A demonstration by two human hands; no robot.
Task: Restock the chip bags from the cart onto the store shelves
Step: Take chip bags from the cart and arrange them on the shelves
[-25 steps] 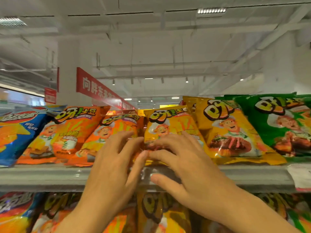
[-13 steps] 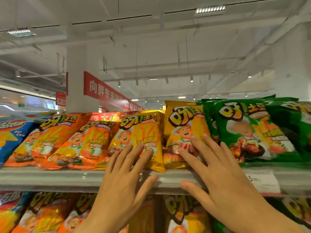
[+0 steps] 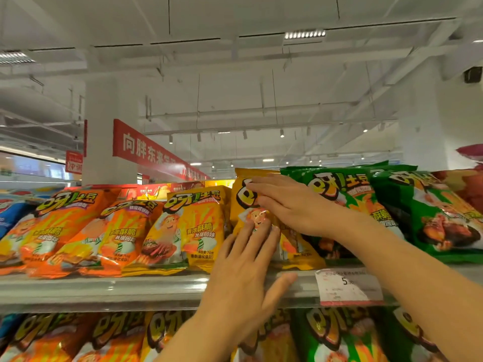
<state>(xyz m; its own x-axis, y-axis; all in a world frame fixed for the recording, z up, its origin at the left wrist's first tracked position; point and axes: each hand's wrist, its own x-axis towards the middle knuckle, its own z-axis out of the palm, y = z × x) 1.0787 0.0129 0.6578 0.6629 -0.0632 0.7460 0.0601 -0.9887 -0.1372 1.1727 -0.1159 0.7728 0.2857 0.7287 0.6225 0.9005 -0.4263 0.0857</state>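
Standing on the top shelf [image 3: 104, 291], a yellow chip bag [image 3: 245, 205] leans back a little between the other yellow bag [image 3: 198, 226] on its left and the green bags [image 3: 347, 202] on its right, touching both. Both hands are laid flat against its front with straight fingers, pressing rather than gripping anything. The left hand [image 3: 243, 278] reaches up from below, its fingertips on the lower half of this bag and its thumb spread out across the shelf's front edge. The right hand [image 3: 290, 205] comes in from the right, crossing in front of the green bags, and its fingers lie over the upper half of the bag, covering part of the printed logo. Further left of the bag, orange bags [image 3: 78, 231] lie overlapping along the same shelf, with a blue bag [image 3: 10, 215] at the far left. Just below and right of the bag a price tag [image 3: 347, 286] sits in the shelf's edge strip. Beneath the shelf, more orange, yellow and green bags fill a lower row [image 3: 117, 338]. Behind and above the bag a red banner [image 3: 146, 150] hangs under the white ceiling.
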